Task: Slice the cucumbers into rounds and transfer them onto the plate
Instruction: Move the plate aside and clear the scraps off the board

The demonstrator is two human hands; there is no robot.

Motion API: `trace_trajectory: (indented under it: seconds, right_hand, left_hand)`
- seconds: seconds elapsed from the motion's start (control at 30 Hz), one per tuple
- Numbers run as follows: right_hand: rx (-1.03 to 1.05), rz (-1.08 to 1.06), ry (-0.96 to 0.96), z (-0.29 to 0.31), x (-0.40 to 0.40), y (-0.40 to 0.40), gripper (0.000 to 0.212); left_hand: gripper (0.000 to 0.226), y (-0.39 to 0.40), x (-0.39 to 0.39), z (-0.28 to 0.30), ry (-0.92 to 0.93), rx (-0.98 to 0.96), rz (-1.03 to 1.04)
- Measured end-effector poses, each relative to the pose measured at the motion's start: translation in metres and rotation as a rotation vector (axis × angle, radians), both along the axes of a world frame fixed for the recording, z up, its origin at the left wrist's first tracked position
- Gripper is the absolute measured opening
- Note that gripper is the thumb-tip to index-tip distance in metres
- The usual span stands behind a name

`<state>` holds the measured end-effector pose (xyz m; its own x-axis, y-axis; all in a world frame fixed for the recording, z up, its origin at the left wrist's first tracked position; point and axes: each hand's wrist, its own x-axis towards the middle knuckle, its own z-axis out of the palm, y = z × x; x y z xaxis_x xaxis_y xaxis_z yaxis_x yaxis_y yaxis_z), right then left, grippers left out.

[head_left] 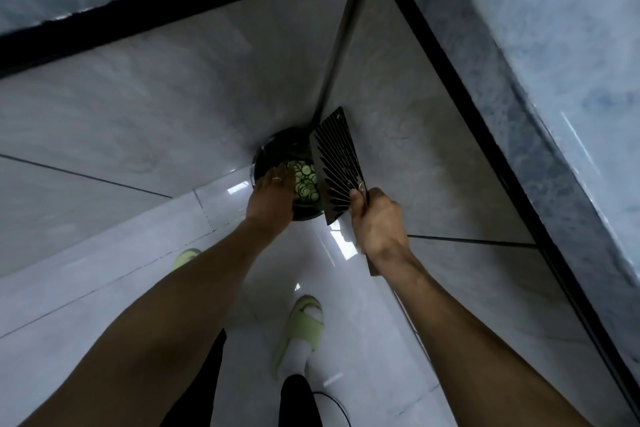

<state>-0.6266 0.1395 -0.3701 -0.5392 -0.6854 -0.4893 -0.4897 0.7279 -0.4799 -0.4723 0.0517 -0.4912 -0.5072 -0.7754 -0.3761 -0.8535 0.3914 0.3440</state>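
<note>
the cucumber rounds [305,181] lie piled in the dark plate [277,144], just ahead of both hands. the left hand [272,196] reaches flat over the plate's left side, fingers fairly straight among the slices. the right hand [375,218] grips the cleaver [337,163], its slotted blade tilted against the plate's right edge, long axis pointing away from the person.
</note>
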Motion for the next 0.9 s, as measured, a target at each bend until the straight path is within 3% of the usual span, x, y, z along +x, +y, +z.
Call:
trace_trajectory:
  seconds: [0.13,0.23,0.3,0.33,0.47,0.6,0.9]
  right_hand:
    - [0.002,-0.005,0.002,0.007,0.003,-0.006,0.04]
    - [-0.02,-0.055,-0.035,0.013,0.008,-0.012,0.039]
    - [-0.03,-0.086,-0.065,0.019,0.008,-0.013,0.039]
    - [-0.03,-0.094,-0.077,0.022,0.007,-0.012,0.039]
    - [-0.039,-0.189,-0.22,0.038,0.002,-0.004,0.041]
    - [-0.03,-0.288,-0.467,0.079,0.006,0.017,0.036]
    - [-0.158,-0.155,-0.686,0.217,0.027,0.08,0.03]
  left_hand:
    - [0.081,0.006,-0.002,0.009,0.282,-0.208,-0.23]
    - [0.075,0.001,0.001,0.016,0.041,-0.171,-0.282]
    - [0.061,-0.005,0.006,0.022,-0.13,-0.097,-0.16]
    - [0.055,-0.007,0.008,0.026,-0.111,-0.053,-0.079]
    - [0.031,-0.009,0.005,0.059,0.316,0.187,0.333]
    - [0.016,-0.005,0.01,0.13,0.653,0.637,0.872]
    - [0.019,0.038,0.084,0.298,0.781,0.642,0.956]
